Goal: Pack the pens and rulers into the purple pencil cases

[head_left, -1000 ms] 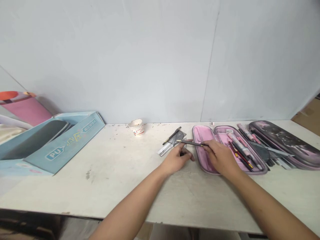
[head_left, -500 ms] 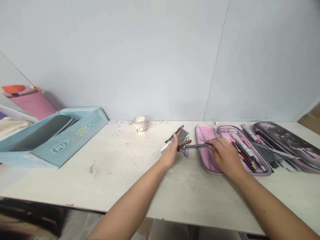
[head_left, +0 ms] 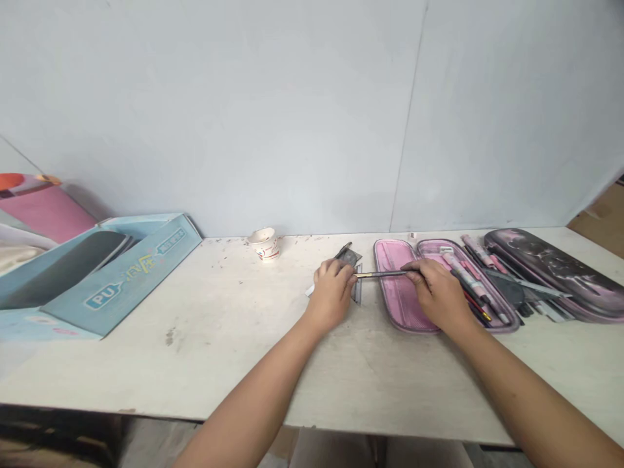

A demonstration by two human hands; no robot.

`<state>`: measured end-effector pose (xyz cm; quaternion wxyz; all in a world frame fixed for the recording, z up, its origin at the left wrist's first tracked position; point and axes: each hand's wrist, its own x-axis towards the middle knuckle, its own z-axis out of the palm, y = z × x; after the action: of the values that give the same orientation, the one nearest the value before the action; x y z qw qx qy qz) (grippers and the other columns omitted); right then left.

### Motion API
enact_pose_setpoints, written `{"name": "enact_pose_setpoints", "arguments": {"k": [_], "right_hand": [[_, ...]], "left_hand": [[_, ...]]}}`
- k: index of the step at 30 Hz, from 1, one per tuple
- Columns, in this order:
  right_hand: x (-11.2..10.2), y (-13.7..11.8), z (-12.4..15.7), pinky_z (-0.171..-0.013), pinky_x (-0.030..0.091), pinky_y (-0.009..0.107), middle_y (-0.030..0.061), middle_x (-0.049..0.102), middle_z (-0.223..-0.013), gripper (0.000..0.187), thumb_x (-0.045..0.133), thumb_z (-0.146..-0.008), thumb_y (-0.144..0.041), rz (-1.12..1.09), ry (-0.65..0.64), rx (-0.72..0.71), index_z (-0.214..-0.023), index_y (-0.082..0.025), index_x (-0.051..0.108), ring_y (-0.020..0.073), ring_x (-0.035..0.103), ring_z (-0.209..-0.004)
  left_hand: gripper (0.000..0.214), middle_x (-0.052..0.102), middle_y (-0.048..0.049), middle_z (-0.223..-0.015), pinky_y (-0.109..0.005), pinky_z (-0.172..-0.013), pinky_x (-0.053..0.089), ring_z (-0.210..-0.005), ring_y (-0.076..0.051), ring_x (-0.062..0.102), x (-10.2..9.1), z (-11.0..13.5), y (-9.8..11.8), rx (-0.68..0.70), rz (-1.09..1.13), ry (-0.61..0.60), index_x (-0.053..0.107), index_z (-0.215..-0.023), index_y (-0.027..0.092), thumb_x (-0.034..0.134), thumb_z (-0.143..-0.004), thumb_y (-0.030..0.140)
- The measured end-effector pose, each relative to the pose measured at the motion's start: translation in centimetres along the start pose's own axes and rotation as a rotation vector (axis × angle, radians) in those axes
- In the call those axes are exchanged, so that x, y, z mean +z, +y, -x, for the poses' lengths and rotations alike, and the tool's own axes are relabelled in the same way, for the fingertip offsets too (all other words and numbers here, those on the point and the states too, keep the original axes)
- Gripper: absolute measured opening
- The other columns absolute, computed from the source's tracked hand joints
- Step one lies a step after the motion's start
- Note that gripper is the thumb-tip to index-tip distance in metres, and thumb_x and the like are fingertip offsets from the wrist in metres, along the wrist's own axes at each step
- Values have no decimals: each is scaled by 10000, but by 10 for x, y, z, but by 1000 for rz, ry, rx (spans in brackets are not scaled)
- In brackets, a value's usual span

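A slim black pen (head_left: 383,274) with a gold-coloured part is held level between my two hands. My left hand (head_left: 331,289) is closed with its fingertips on the left end. My right hand (head_left: 439,292) pinches the other end above the open pink pencil case (head_left: 394,253). Partly hidden behind my left hand lie a clear ruler piece (head_left: 359,292) and a dark, flat item (head_left: 350,255). Pens and a white-and-pink marker (head_left: 463,273) fill the right half of the case.
A dark, glossy pencil case (head_left: 560,266) lies at the right, with loose pens and a ruler (head_left: 541,286) beside it. A paper cup (head_left: 264,244) stands near the wall. At the left are a light-blue box (head_left: 131,279) and a pink container (head_left: 51,211).
My left hand has closed from spread fingers onto the pen's left end. The dark pen near it is now mostly hidden. The view has shifted slightly.
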<state>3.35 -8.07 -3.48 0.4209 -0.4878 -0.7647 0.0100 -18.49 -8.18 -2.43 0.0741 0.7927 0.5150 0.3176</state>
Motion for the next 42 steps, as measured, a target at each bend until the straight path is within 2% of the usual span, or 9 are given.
{"name": "enact_pose_setpoints", "arguments": {"k": [6, 14, 19, 22, 28, 31, 33, 36, 42], "right_hand": [[3, -6, 1, -725, 400, 296, 57, 651, -819, 202, 400, -824, -155, 62, -5, 15, -842, -178, 600, 188, 572, -807], [-27, 8, -8, -709, 374, 301, 59, 655, -765, 310, 422, -858, -425, 291, -158, 46, -794, -200, 626, 206, 577, -790], [-49, 34, 11, -685, 369, 342, 140, 645, -742, 318, 376, -868, -344, 630, 14, 268, -840, -132, 611, 252, 581, -764], [-48, 39, 21, -693, 368, 367, 159, 644, -726, 266, 393, -849, -276, 776, -4, 243, -882, -103, 593, 266, 577, -747], [-23, 11, 6, -744, 358, 400, 170, 640, -882, 249, 399, -840, -263, 728, -62, 70, -907, -123, 593, 289, 522, -892], [-3, -15, -11, -776, 347, 406, 163, 626, -898, 253, 391, -847, -271, 623, -119, -6, -879, -138, 603, 281, 499, -913], [12, -32, -20, -800, 339, 398, 153, 620, -908, 256, 386, -854, -273, 539, -149, -29, -880, -144, 605, 267, 491, -923], [35, -51, -31, -809, 342, 366, 131, 619, -924, 272, 375, -872, -298, 389, -175, 8, -885, -153, 605, 246, 492, -938], [67, -63, -43, -789, 376, 292, 89, 610, -891, 313, 334, -903, -343, 30, -110, 95, -855, -153, 579, 180, 524, -878]], "left_hand": [[220, 573, -56, -996, -430, -993, 237, -1126, -214, 383, 6, 1, -1, 99, -141, 47, 570, -923, 216, 388, -832, 132], [263, 520, -67, -1119, -417, -965, 283, -1142, -228, 363, 14, -18, 14, 89, -187, 102, 553, -1075, 249, 375, -887, 300], [344, 500, -104, -1159, -443, -939, 304, -1125, -269, 371, 13, -30, 6, -40, -247, 85, 494, -1153, 201, 429, -847, 343], [345, 507, -122, -1145, -464, -928, 300, -1117, -292, 377, 7, -33, -15, -169, -340, 102, 503, -1130, 184, 427, -837, 351], [344, 523, -166, -1096, -475, -896, 304, -1093, -314, 399, -1, -22, -52, -338, -529, 52, 548, -1025, 135, 417, -829, 385], [353, 521, -191, -1088, -481, -887, 303, -1084, -325, 407, 2, -16, -59, -331, -570, 3, 570, -988, 93, 384, -846, 358], [345, 523, -200, -1077, -486, -893, 298, -1085, -327, 405, 3, -14, -59, -314, -562, 56, 573, -979, 71, 341, -864, 299], [352, 536, -205, -1041, -479, -884, 316, -1055, -307, 428, 2, -16, -52, -305, -377, 152, 572, -938, 75, 265, -886, 239], [375, 602, -84, -853, -333, -847, 399, -864, -180, 532, 11, -16, -22, -87, 69, 22, 556, -802, 155, 214, -920, 249]]}}
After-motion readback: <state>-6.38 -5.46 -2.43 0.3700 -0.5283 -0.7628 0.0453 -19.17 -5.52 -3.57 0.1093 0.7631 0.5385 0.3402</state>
